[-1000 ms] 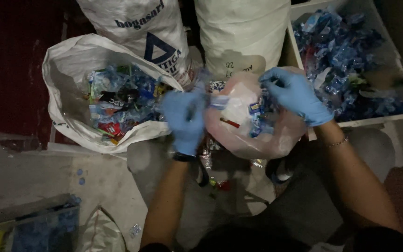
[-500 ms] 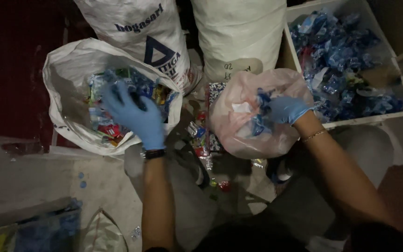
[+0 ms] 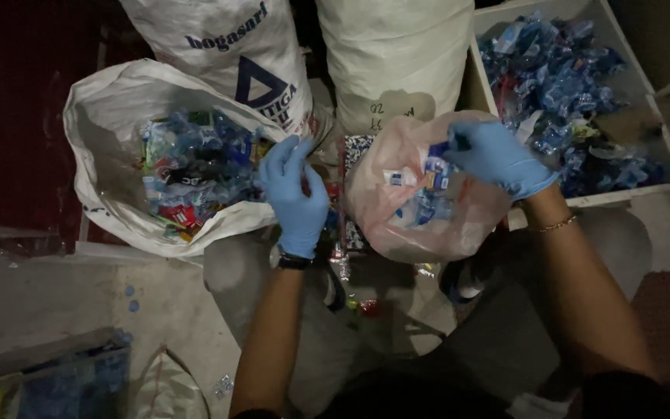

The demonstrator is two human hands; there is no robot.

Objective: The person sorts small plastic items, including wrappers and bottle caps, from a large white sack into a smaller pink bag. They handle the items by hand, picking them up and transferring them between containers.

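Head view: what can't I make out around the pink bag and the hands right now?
- Right hand fingertips: hidden inside the pink bag; grip unclear.
- Left hand: palm faces away; contents unseen.
- White sack: its wrappers too small and dim to tell apart.
- White bin: cut by top edge.

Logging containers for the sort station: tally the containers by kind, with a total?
White sacks: 3, one open, two standing
Pink bag: 1
White bin: 1
Total: 5
The right hand reaches into the pink bag; the left hand is beside it.
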